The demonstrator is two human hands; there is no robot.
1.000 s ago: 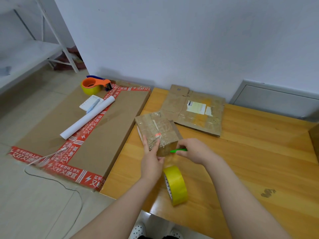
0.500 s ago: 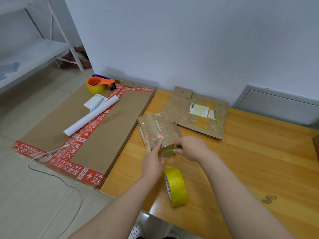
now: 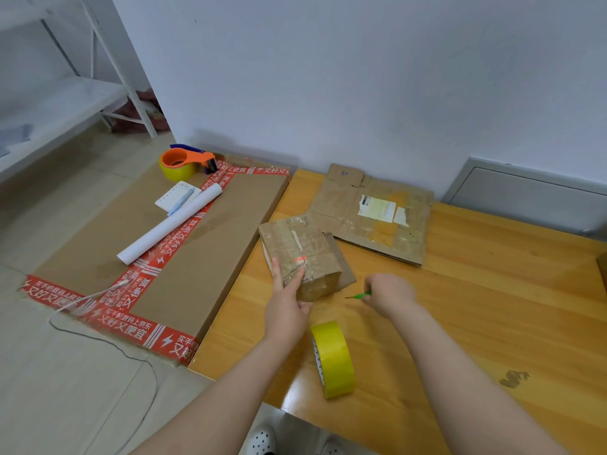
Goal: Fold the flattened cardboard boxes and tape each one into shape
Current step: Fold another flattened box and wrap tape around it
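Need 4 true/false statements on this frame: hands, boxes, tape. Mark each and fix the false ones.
1. The left hand rests on the small taped brown cardboard box. True.
2. The right hand holds the yellow tape roll. False: it pinches a thin green tool; the roll stands on edge on the wooden table, in neither hand.
3. The flattened brown cardboard box lies flat behind the small box. True.
4. The orange tape dispenser sits on the wooden table. False: it sits on the large brown carton beside the table.
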